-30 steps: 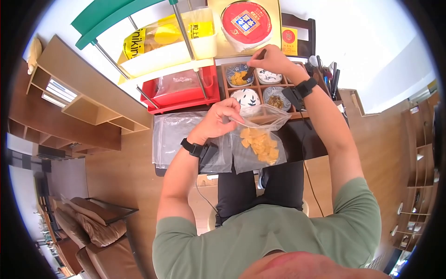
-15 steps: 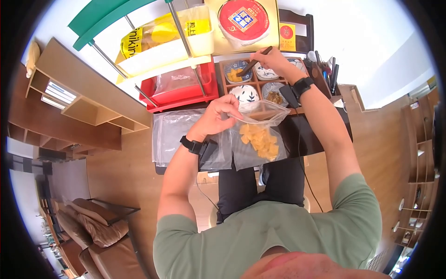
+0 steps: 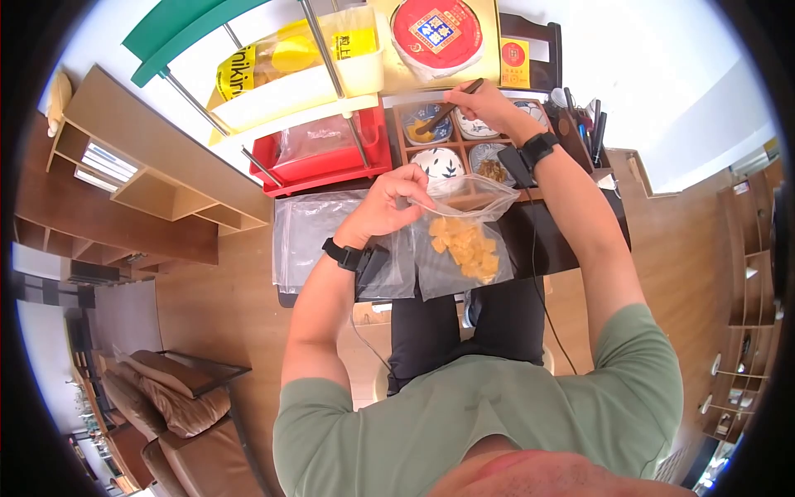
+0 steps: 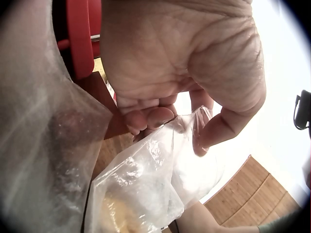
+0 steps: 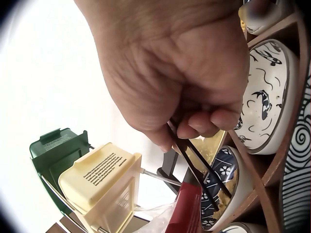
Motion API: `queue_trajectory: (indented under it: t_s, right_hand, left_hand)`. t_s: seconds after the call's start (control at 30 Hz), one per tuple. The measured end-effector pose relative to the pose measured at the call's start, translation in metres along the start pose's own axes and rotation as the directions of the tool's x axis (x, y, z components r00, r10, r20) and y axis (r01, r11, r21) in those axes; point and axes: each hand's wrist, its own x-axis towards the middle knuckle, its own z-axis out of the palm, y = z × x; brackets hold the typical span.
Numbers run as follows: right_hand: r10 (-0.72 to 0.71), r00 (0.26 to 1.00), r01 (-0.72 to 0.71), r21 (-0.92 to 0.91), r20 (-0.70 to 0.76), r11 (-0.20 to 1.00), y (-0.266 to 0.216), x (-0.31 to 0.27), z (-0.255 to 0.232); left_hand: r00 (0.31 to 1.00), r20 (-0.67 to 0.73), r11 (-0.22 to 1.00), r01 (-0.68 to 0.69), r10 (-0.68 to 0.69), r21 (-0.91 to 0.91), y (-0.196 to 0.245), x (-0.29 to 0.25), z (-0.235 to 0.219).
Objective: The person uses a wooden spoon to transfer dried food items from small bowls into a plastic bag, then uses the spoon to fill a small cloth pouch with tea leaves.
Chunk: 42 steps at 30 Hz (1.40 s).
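Observation:
My left hand (image 3: pixel 385 203) pinches the rim of a clear zip bag (image 3: pixel 434 277) between thumb and fingers, and the mouth of the bag gapes toward the divided tray. Thin yellow pieces (image 3: pixel 466 248) lie in a heap inside it. Over the tray, my right hand (image 3: pixel 489 108) grips dark brown tongs (image 5: pixel 207 168). Their two arms stand apart, with the tips down among yellow pieces (image 5: pixel 224 199) in a blue flower-patterned bowl (image 3: pixel 442 124). The left wrist view shows the bag's film (image 4: pixel 146 165) bunched under the thumb.
The wooden tray (image 3: pixel 464 151) holds several bowls, one with brown bits (image 3: pixel 490 166). Flat clear bags (image 3: pixel 306 240) lie at the left. Behind stand a red bin (image 3: pixel 319 161), a cream bin (image 3: pixel 298 99) and a red round package (image 3: pixel 437 37). Pens (image 3: pixel 598 137) stand at the right.
The right hand has tilted the tongs over and their tips now reach left in the blue bowl. The left hand has kept its hold on the bag with little movement.

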Motion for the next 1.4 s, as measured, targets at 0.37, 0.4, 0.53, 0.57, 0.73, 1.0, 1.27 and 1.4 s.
queue_trajectory:
  t_s: [0.37, 0.4, 0.53, 0.57, 0.73, 1.0, 1.27, 1.4]
  right_hand:
    - [-0.084, 0.996, 0.079, -0.235, -0.013, 0.969, 0.003, 0.002, 0.013]
    - [-0.119, 0.993, 0.114, -0.230, -0.008, 0.967, 0.003, 0.001, 0.014]
    - [-0.141, 0.990, 0.137, -0.184, -0.009, 0.973, -0.003, -0.007, 0.012]
    - [-0.136, 0.990, 0.128, -0.154, -0.041, 0.980, -0.003, -0.008, 0.011]
    - [-0.102, 0.992, 0.090, -0.150, -0.071, 0.985, -0.002, -0.007, 0.011]
    - [-0.058, 0.997, 0.072, -0.304, 0.055, 0.950, -0.012, 0.007, 0.014]
    - [-0.177, 0.974, 0.208, -0.259, 0.139, 0.943, 0.000, 0.010, 0.019]
    - [-0.067, 0.995, 0.076, -0.126, 0.072, 0.989, -0.001, 0.003, 0.005]
  left_hand:
    - [1.000, 0.009, 1.000, -0.007, 0.007, 0.011, -0.001, -0.002, 0.001]
    - [1.000, 0.009, 1.000, -0.005, 0.005, 0.010, -0.001, -0.001, 0.001]
    - [1.000, 0.001, 1.000, -0.005, 0.005, 0.019, 0.001, -0.001, 0.001]
    - [1.000, 0.004, 1.000, -0.005, 0.005, 0.012, 0.000, -0.002, 0.001]
    - [1.000, 0.009, 1.000, -0.010, 0.010, 0.007, 0.002, 0.001, 0.001]
    - [1.000, 0.010, 1.000, -0.005, 0.005, -0.021, 0.001, -0.003, 0.002]
    - [0.999, 0.011, 0.999, -0.038, 0.038, -0.003, -0.004, -0.002, 0.000]
    - [0.999, 0.021, 0.999, -0.035, 0.035, -0.001, -0.004, -0.002, 0.000]
